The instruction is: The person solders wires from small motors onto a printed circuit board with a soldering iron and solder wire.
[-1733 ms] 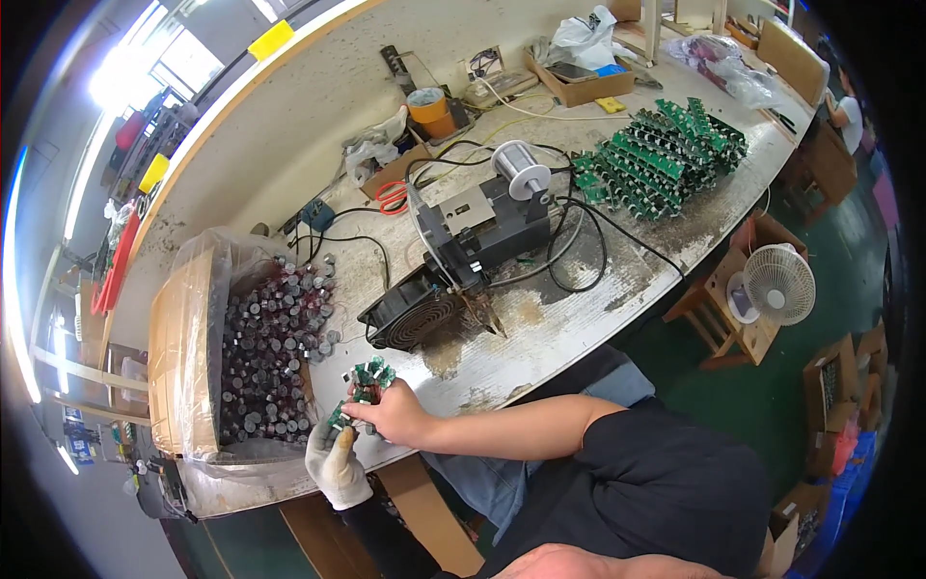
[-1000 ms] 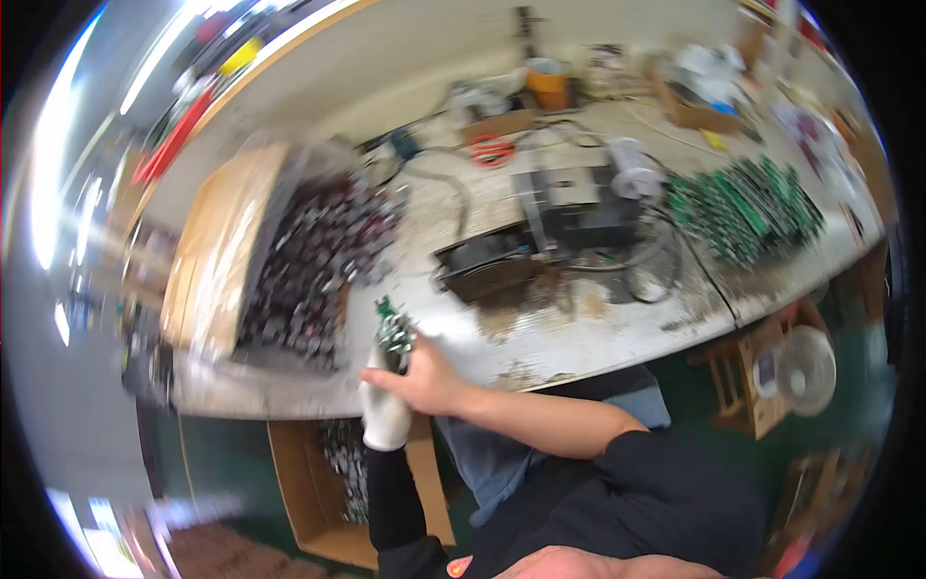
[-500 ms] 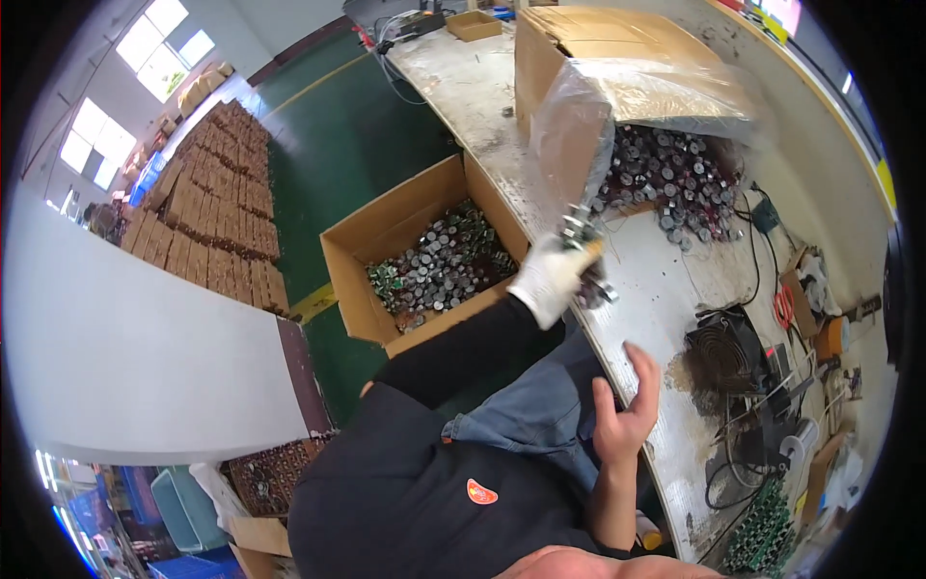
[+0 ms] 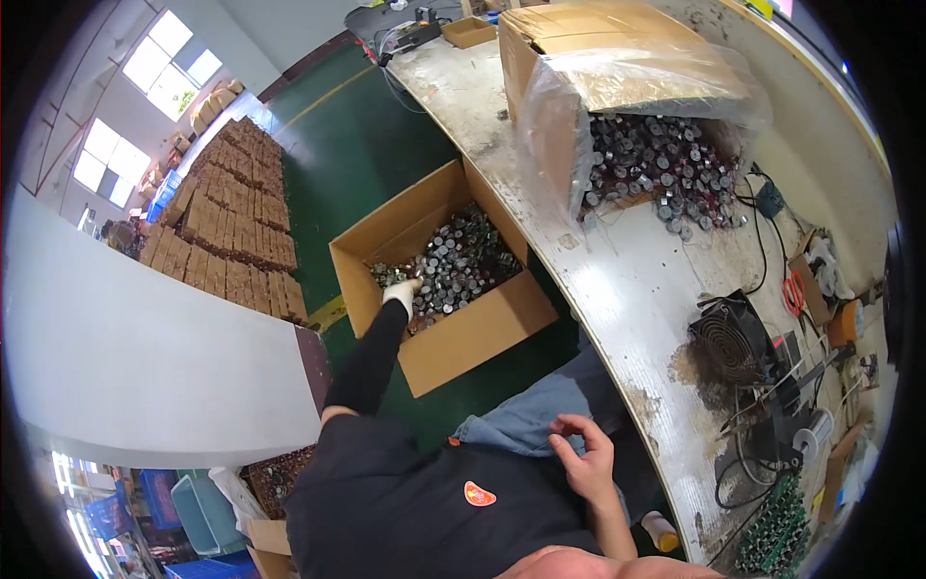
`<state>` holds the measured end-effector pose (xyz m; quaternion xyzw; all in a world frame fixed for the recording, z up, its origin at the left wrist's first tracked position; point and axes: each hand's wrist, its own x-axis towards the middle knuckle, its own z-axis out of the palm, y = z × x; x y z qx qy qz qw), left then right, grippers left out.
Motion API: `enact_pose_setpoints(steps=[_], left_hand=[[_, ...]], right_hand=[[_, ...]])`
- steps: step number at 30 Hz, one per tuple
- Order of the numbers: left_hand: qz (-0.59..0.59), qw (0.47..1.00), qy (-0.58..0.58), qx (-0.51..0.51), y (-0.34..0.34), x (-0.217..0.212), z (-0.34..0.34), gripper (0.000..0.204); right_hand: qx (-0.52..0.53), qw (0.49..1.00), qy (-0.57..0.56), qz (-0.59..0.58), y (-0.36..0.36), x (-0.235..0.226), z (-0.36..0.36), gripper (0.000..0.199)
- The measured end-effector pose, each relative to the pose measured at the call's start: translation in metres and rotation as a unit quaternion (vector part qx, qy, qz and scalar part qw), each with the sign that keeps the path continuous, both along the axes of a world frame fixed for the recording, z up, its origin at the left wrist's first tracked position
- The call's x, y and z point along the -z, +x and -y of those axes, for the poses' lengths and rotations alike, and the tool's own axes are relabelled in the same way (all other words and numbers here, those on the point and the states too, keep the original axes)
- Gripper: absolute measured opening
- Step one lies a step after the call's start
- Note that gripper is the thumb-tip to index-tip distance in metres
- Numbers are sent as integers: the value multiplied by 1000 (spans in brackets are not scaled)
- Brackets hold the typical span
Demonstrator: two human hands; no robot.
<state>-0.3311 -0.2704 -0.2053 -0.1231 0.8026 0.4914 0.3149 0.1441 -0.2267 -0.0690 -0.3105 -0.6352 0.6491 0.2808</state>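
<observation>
White-gloved left hand [image 4: 400, 291] against brown cardboard box [image 4: 463, 343] of silvery-grey and green cylinders [image 4: 453, 261]; bare right hand [image 4: 582, 454] over blue jeans [image 4: 521, 425]; black sleeve [image 4: 367, 357]; green floor [image 4: 357, 145]; stained off-white workbench [image 4: 617, 289].

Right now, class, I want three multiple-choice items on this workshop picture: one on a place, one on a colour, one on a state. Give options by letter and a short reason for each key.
1. Where is the left hand?
A. Inside the open cardboard box on the floor
B. On the fan
C. On the workbench

2. What colour is the glove on that hand?
A. Black
B. White
C. Orange

3. What state is the right hand in?
A. Gripping scissors
B. Bare and empty, fingers curled, by the lap
C. Pressed flat on the workbench

Key: 1 A, the hand reaches among the small metal cylinders in the box. 2 B, the glove shows white against the black sleeve. 3 B, nothing lies in its grip.
</observation>
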Motion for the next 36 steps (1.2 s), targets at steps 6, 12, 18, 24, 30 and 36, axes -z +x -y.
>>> enact_pose_setpoints(steps=[6, 12, 18, 24, 30, 36], left_hand=[[-212, 926, 176, 259, 126, -102, -70, 32], [-570, 613, 181, 517, 210, -210, -149, 28], [-643, 465, -143, 591, 218, -199, -194, 11], [-674, 484, 21, 558, 221, -198, -199, 5], [-644, 491, 269, 521, 271, -183, -192, 18], [-452, 570, 320, 607, 312, -165, -177, 16]], right_hand=[[-14, 998, -55, 14, 13, 9, -3, 25], [-3, 998, -68, -14, 18, 6, -3, 26], [52, 991, -115, -43, 36, 11, 13, 26], [89, 985, -145, -31, 56, 30, 27, 27], [104, 972, -184, -100, 78, 27, 31, 32], [53, 990, -131, -4, 214, -62, 25, 38]])
